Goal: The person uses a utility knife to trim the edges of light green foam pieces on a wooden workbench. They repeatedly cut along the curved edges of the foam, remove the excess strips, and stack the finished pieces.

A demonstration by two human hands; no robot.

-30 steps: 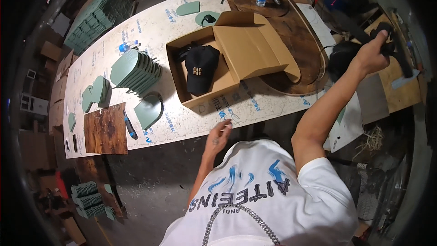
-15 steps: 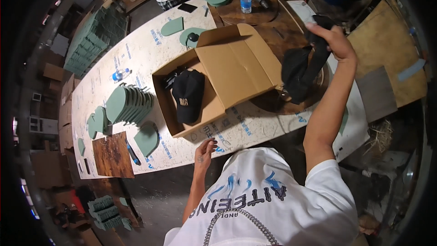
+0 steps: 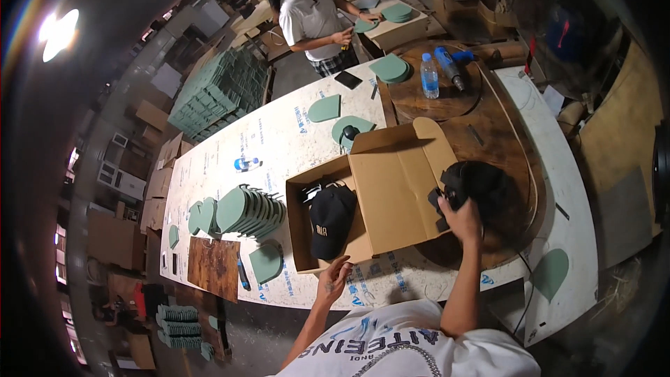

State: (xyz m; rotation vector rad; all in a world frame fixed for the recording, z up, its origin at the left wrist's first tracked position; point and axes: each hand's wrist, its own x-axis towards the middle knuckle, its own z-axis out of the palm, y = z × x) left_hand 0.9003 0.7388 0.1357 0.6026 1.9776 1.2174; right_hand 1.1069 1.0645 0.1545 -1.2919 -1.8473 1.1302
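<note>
One long table [image 3: 293, 139] carries everything, white-topped with a round wooden board [image 3: 502, 132] at its far end. On it sits an open cardboard box [image 3: 391, 195], its lid folded back. Inside the box lies a black cap [image 3: 330, 218]. Beside it stands a row of green foam pieces [image 3: 250, 209]. The right hand [image 3: 460, 218] is clamped on a second black cap [image 3: 481, 185] just past the lid. The left hand [image 3: 333, 281], fingers loosely apart, touches the box's near corner.
</note>
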